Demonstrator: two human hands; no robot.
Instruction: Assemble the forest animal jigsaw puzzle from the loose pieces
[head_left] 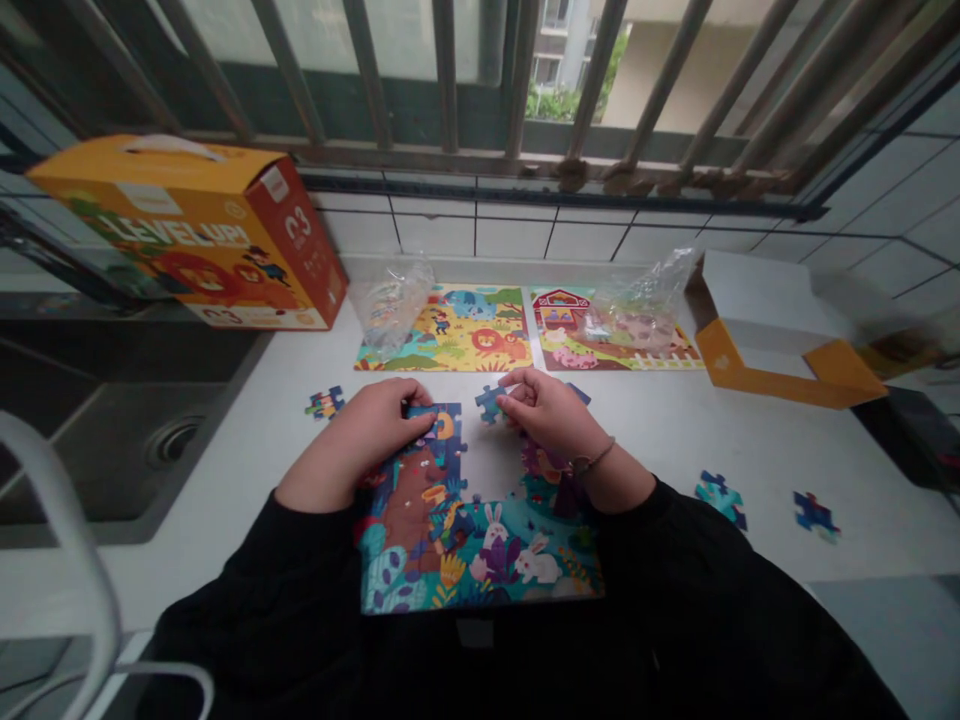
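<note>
Black sleeves (262,590) up close, and past them the right hand (551,405) has a piece (490,403) pinched between thumb and fingertips. The left hand (386,412) is half curled over the puzzle's top left corner, thumb on it; can't tell if it's really gripping. Puzzle (420,500) lies flat between and under the forearms, with a gap just nearer than the held piece.

It's all on a white counter (645,425), tiles (510,230) and window bars (446,80) beyond the hands. Lion board (480,325) and farm board (570,352) sit just past the fingers, crinkly bags (394,315) overlapping both. Loose pieces (325,403) lie left of the left hand, more (817,515) right of the right one. Big box (202,240) stands beyond the left hand, open box (795,370) well off to the right.

Counter drops into a sink (105,430) left of the left hand; roomiest stretch is between the right hand and the open box.
</note>
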